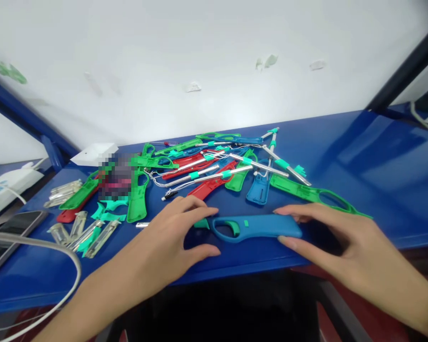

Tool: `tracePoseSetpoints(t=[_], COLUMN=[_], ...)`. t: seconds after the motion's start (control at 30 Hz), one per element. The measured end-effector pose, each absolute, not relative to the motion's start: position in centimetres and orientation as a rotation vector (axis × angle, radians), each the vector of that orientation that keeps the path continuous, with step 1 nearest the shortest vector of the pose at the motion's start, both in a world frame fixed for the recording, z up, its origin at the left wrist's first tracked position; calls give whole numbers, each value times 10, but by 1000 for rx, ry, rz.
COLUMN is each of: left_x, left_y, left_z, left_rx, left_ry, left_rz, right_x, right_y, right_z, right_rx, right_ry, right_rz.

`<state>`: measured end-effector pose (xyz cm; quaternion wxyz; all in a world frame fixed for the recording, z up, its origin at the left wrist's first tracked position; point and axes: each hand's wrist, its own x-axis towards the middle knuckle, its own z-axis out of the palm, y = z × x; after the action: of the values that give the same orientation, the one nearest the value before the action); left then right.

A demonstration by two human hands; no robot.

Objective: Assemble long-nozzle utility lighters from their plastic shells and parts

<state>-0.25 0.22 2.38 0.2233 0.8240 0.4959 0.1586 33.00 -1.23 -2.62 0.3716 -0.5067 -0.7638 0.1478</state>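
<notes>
Blue lighter (264, 226) lying on the surface (388, 190), in the gap between the two hands. Long axis runs from one hand across to the other, near level in the head view. Broad butt end toward the right hand (356, 237); looped guard, green trigger (234, 228) and green collar (201, 224) toward the left hand (167, 232).

Right hand: lightly gripping the butt, fingertips on the far edge, thumb on the near edge. It is the closer of the two to the broad body.

Left hand: spread, thumb well apart from the fingers, fingers arched over the collar end. Contact there: cannot tell. A silver tip (141, 225) shows just beyond its far side; whether it belongs to this lighter is hidden by the hand.

Beyond both hands: a heap of silver rods (214, 176), with an open blue shell (258, 189) nearer. Left of the left hand: clear tanks (100, 237).
</notes>
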Motion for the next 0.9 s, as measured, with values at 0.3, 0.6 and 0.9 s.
tracePoseSetpoints(t=[0.3, 0.6, 0.9], left_x=[-3, -3, -2], left_y=[7, 2, 2], left_z=[12, 4, -4], left_rx=[2056, 2008, 2043], left_ry=[1383, 1382, 1339], left_rz=[690, 838, 967], right_x=[337, 354, 354], right_y=[-8, -3, 0], right_z=[-26, -27, -26], right_rx=[-1367, -1459, -1575], right_ry=[-2038, -2062, -1888], right_rz=[311, 534, 871])
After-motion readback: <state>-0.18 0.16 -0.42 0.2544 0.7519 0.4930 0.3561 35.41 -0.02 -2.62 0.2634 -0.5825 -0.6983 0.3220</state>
